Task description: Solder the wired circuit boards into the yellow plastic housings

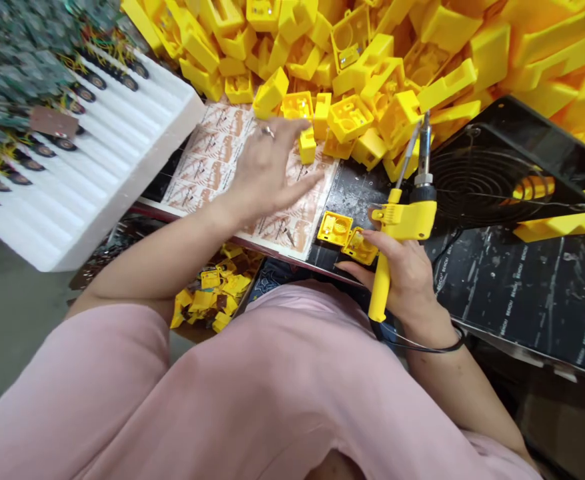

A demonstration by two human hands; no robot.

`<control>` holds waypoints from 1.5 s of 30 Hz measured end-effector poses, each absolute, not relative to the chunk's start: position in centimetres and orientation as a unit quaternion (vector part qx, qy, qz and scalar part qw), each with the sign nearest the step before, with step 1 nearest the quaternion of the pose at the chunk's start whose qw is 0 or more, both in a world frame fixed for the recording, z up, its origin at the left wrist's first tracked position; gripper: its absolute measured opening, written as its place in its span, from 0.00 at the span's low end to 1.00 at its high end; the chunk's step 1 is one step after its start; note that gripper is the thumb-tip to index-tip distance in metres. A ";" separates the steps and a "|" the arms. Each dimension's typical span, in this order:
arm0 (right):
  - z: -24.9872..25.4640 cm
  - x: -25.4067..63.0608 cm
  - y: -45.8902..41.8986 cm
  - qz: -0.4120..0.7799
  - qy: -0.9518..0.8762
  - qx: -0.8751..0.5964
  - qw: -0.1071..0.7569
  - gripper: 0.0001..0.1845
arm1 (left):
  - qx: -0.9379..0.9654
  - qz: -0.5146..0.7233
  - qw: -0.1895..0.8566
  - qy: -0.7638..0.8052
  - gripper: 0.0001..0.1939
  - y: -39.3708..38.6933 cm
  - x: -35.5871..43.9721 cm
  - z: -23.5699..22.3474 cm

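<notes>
My left hand (267, 167) reaches over the printed sheet (217, 143), fingers spread, slightly blurred. Its fingertips are near a small yellow plastic housing (307, 145) at the edge of the heap; I cannot tell whether they touch it. My right hand (409, 270) is closed around a yellow soldering gun (406, 220), whose metal tip points away from me. Its thumb and fingertips reach to an open yellow housing (359, 248) at the table's near edge. Beside that one lies another open yellow housing (335, 229).
A large heap of yellow housings (322, 47) fills the back. On the left, a white foam tray (122, 160) carries wired circuit boards (17, 73). A black fan (492, 167) stands at the right on the dark table (517, 293). Below is a box of yellow parts (217, 287).
</notes>
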State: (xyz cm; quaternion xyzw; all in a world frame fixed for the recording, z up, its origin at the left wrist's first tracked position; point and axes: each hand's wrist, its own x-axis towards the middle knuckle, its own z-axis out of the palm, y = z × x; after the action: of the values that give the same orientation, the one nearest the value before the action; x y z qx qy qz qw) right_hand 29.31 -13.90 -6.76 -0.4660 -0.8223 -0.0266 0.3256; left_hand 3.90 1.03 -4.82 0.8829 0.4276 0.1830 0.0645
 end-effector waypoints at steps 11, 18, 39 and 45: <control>-7.3 28.8 -13.0 -0.039 -0.831 -0.454 0.319 0.29 | 0.954 -0.043 0.093 0.281 0.25 1.3 2.6 -1.4; -7.4 28.6 -12.8 -0.051 -0.826 -0.453 0.332 0.36 | 0.918 0.009 0.099 0.384 0.43 -0.9 1.6 -2.0; -8.7 29.7 -11.4 -0.119 -0.842 -0.388 0.356 0.33 | 0.942 0.100 0.153 0.281 0.30 -2.9 0.8 -3.5; -8.0 29.9 -11.5 -0.166 -0.823 -0.377 0.391 0.40 | 0.799 -0.036 -0.145 0.583 0.14 2.7 -15.8 2.3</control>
State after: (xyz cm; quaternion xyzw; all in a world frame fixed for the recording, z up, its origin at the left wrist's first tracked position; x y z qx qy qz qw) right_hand 29.85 -11.50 -7.98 -0.3772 -0.8230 -0.1656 0.3910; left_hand -15.78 2.69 2.32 0.7989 0.5827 -0.0363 -0.1450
